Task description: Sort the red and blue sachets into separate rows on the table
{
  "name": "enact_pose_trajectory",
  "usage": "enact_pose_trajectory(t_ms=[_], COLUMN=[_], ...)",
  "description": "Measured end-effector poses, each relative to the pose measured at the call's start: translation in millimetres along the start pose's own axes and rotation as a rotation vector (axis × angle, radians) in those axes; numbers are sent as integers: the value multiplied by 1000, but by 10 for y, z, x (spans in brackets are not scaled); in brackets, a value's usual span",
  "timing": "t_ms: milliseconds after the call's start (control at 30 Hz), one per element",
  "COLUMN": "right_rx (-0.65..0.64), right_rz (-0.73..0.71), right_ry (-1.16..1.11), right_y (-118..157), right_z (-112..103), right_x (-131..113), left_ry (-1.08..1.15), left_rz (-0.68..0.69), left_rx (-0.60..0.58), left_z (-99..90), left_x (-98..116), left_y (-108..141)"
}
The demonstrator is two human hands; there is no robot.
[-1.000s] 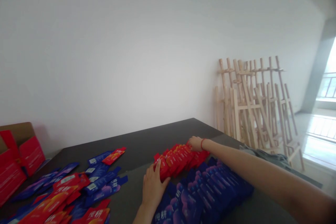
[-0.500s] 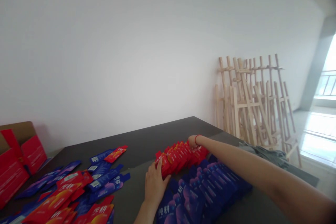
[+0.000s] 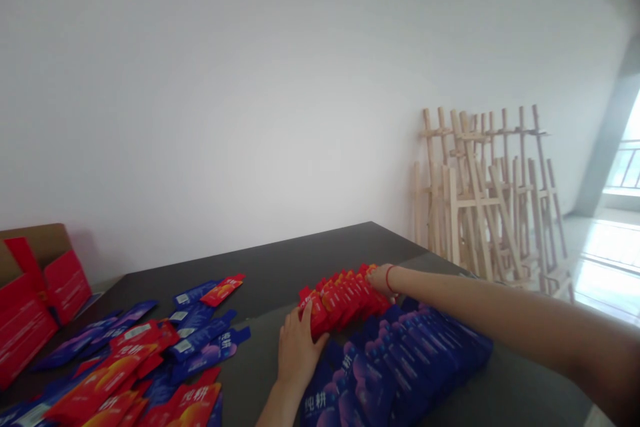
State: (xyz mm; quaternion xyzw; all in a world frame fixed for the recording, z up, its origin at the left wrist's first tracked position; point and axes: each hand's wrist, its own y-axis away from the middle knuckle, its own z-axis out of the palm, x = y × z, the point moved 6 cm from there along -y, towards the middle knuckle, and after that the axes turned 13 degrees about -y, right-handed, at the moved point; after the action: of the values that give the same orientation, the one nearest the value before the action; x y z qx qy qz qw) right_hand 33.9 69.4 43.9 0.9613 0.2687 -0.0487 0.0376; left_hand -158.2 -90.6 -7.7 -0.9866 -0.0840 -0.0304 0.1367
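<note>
one row of red packets [image 3: 345, 300] on dark surface [image 3: 280, 263], beside blue packets [image 3: 410, 360], apparently being steadied: left hand [image 3: 297, 353] spread at one end, right hand [image 3: 383, 279] at the other, fingertips indistinct, grip untellable; shifting it calls for even end pressure.

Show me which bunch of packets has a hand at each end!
The red row, with the left hand and right hand at its ends. The blue row lies nearer the camera; the mixed heap is off left.

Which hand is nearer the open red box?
Left hand, at the end of the red packet row nearest the box; the right hand is at the opposite end.
</note>
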Motion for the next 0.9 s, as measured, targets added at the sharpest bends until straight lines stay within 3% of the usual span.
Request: enact_pose_trajectory(t_ms=[67, 200, 467, 733, 900], right_rx=[-139, -218, -216, -190, -195], right_rz=[-68, -147, -208, -312, -307], right_ry=[56, 131, 222, 189, 169], right_y=[52, 93, 49, 149, 104], right_z=[78, 103, 42, 95, 110], right_x=[19, 26, 9, -258, -294], left_ry=[0, 6, 16, 19, 8], left_rz=[2, -1, 5, 11, 14], left_rx=[10, 13, 4, 9, 15], left_z=[7, 20, 9, 21, 32], left_x=[-2, -10, -10, -19, -9], left_y=[-7, -14, -3, -11, -22])
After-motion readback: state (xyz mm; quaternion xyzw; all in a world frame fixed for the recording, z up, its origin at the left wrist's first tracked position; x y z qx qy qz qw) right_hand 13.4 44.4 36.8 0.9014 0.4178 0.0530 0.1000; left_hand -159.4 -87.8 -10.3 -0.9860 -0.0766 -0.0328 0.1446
